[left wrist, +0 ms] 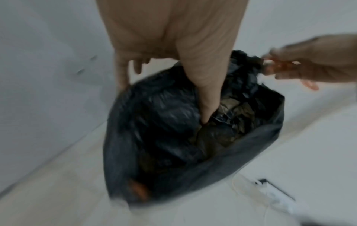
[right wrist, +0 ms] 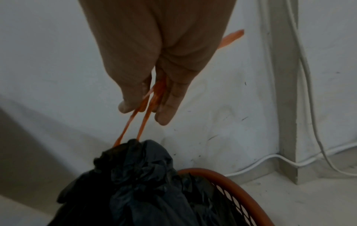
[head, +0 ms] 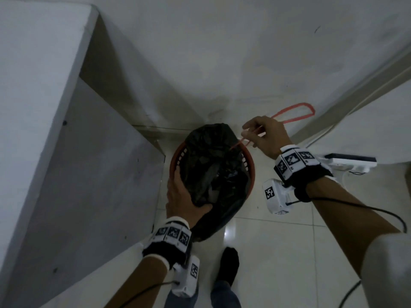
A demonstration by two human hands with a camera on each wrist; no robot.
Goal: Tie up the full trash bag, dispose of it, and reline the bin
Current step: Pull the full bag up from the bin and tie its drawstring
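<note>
White wall (head: 222, 52) ahead, white cabinet (head: 33, 107) along my left, pale tiled floor (head: 278, 252) under me. Red mesh bin (head: 249, 163) stands on the floor in the corner where wall and cabinet meet, just beside the cabinet's side. Black trash bag (head: 211, 156) sits inside the bin, mouth partly gathered at the far side, still gaping on the near side; crumpled stuff visible inside in the left wrist view. My left hand (head: 182, 196) grips the near edge of the bag, thumb down inside the opening, fingers outside over the bin rim. My right hand (head: 264, 134) is raised over the bin's far right edge, thumb and fingers pinching the red drawstring (head: 293, 112); two strands run taut from the bag's bunched neck up into my fingers, the rest of the loop trails past my hand toward the wall. White cable (right wrist: 270, 159) runs along the foot of the wall by a corner trim. White power strip (head: 347, 163) lies on the floor to the right. My dark-socked foot (head: 229, 265) stands on the floor near the bin.
</note>
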